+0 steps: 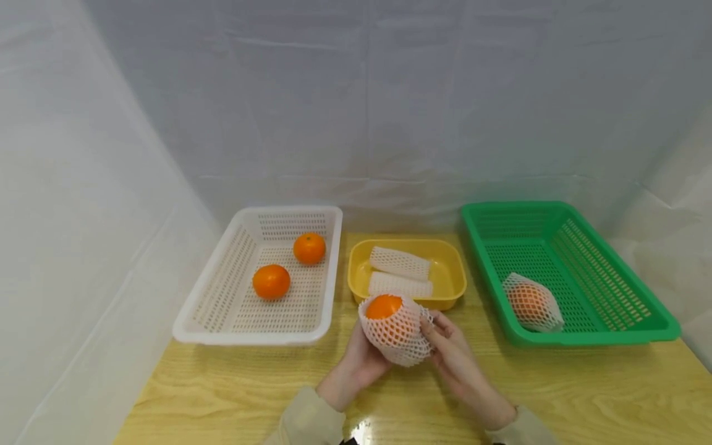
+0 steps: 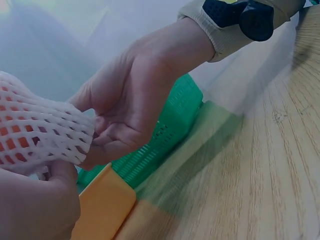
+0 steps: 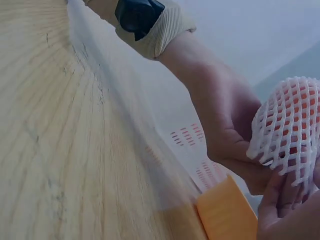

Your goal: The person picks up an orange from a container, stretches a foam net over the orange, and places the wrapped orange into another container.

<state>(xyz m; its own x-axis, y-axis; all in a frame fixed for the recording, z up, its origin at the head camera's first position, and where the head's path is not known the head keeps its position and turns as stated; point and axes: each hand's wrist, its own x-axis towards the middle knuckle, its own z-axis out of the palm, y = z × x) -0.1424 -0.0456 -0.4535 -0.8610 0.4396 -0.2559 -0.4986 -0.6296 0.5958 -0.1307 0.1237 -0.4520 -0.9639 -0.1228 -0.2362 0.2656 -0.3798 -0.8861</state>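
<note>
An orange sits inside a white foam net sleeve, its top bare at the sleeve's upper left opening. My left hand holds the netted orange from below and the left. With thumb and fingers, my right hand pinches the sleeve's edge on the right side. In the left wrist view the net stretches between both hands, its loose end at the right hand's fingers. The right wrist view shows the left hand curled against the net.
A white basket on the left holds two oranges. Behind my hands, a yellow tray contains two flat foam net sleeves. At right stands a green basket with one netted orange. Pale sheeting hangs behind the wooden table.
</note>
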